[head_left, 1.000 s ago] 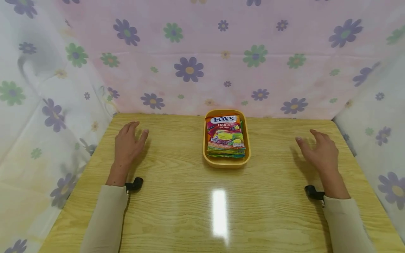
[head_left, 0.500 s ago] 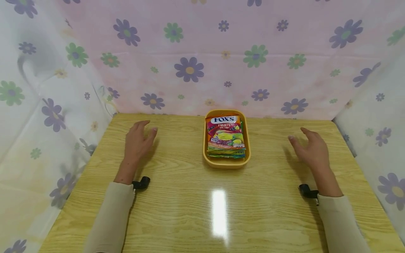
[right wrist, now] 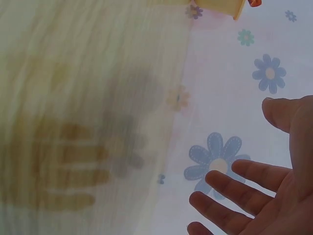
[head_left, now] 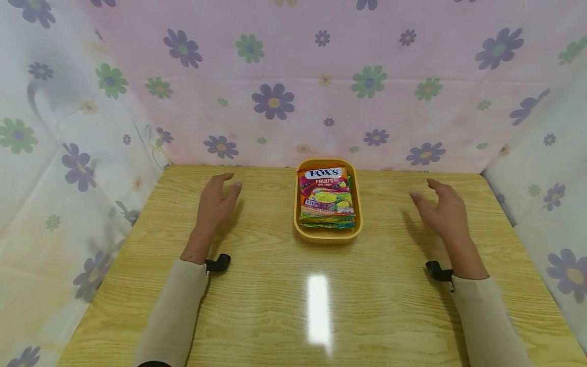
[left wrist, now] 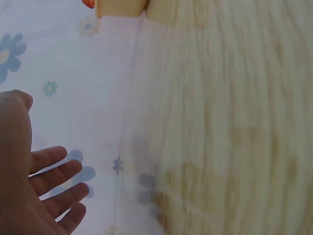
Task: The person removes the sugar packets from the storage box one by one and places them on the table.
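A yellow tray stands on the wooden table near its back edge. In it lies a stack of candy packets, the top one labelled FOX'S FRUITS. To the tray's left, my left hand is held over the table, fingers spread and holding nothing. My right hand hovers on the other side, thumb apart from the fingers, with nothing in it. Neither hand touches the tray. In the left wrist view the tray's corner shows at the top; the right wrist view shows another corner of the tray.
The wooden table has a bright light reflection at its front middle. A flowered curtain rises behind it and on both sides. Black wrist cameras sit on the left wrist and right wrist.
Both hands have moved inward towards the tray, the left one to the right and the right one to the left. The tray and packets have stayed put.
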`<state>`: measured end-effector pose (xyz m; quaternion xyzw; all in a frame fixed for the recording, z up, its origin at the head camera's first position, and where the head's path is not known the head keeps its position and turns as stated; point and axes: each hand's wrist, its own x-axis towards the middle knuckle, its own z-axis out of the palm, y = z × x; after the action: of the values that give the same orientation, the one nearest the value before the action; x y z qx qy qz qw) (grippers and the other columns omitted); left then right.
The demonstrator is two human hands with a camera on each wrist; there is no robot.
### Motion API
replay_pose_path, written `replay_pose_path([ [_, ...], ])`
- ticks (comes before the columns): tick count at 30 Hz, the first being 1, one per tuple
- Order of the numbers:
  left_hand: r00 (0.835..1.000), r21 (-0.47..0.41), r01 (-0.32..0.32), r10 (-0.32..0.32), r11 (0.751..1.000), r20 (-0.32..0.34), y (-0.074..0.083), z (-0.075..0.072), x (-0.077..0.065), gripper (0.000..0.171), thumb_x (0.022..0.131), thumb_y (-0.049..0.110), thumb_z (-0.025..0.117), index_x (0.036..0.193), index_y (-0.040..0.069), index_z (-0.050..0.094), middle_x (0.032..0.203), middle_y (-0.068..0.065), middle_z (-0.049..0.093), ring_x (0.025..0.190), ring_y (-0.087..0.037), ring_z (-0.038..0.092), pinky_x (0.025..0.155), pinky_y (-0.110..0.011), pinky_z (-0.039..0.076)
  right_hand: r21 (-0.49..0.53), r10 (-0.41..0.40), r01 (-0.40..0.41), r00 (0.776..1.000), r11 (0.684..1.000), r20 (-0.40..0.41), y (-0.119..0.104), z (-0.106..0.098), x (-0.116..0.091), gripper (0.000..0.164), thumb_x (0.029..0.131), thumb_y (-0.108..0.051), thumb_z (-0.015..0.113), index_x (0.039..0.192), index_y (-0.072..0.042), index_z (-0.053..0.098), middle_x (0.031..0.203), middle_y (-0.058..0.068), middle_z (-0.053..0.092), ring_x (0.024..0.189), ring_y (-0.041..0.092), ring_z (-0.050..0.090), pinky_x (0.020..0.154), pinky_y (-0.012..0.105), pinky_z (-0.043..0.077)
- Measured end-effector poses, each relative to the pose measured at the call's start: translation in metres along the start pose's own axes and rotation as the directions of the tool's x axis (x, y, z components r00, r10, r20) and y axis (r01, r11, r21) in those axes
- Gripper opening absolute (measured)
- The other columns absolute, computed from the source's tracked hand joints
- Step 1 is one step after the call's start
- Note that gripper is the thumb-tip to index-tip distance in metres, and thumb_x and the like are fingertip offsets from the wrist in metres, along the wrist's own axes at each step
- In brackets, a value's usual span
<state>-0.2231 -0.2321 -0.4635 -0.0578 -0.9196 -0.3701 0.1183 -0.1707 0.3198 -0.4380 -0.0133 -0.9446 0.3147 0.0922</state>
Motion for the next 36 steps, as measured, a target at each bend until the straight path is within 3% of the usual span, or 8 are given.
replay_pose_path([
  [8,1.000,-0.067,-0.003,0.005,0.998,0.029,0.014,0.017,0.004,0.060,0.112,0.046,0.051,0.154,0.002,0.052,0.154,-0.018,0.054,0.145,-0.039,0.047,0.117,-0.058,0.036,0.038,-0.004,0.004,1.000,0.999,0.016,-0.016,0.007,0.007,0.074,0.108,-0.047,0.058,0.161,0.001,0.041,0.156,0.033,0.046,0.142,0.056,0.042,0.109,0.074,0.035],
  [15,0.998,-0.121,-0.008,0.016,0.993,0.067,0.026,0.033,0.009,0.061,0.113,0.047,0.049,0.153,0.002,0.053,0.153,-0.017,0.054,0.143,-0.038,0.048,0.115,-0.059,0.039,0.051,-0.059,0.060,0.998,0.997,-0.013,-0.030,0.017,0.013,0.070,0.108,-0.044,0.059,0.158,0.003,0.045,0.154,0.033,0.049,0.138,0.055,0.046,0.107,0.073,0.038],
  [22,0.996,-0.220,0.030,-0.011,0.975,0.087,0.037,0.045,0.010,0.060,0.112,0.049,0.050,0.152,0.005,0.055,0.151,-0.014,0.056,0.141,-0.036,0.051,0.113,-0.056,0.043,0.076,-0.085,0.087,0.996,0.993,-0.027,-0.044,0.024,0.016,0.068,0.107,-0.041,0.062,0.156,0.004,0.048,0.154,0.031,0.050,0.137,0.053,0.049,0.107,0.071,0.040],
  [36,0.993,-0.285,0.046,-0.012,0.957,0.120,0.052,0.064,0.011,0.057,0.111,0.052,0.050,0.151,0.012,0.057,0.148,-0.010,0.059,0.138,-0.030,0.054,0.112,-0.052,0.047,0.088,-0.104,0.105,0.994,0.991,-0.022,-0.066,0.037,0.026,0.064,0.107,-0.037,0.063,0.155,0.003,0.050,0.152,0.029,0.052,0.137,0.051,0.050,0.109,0.068,0.040],
])
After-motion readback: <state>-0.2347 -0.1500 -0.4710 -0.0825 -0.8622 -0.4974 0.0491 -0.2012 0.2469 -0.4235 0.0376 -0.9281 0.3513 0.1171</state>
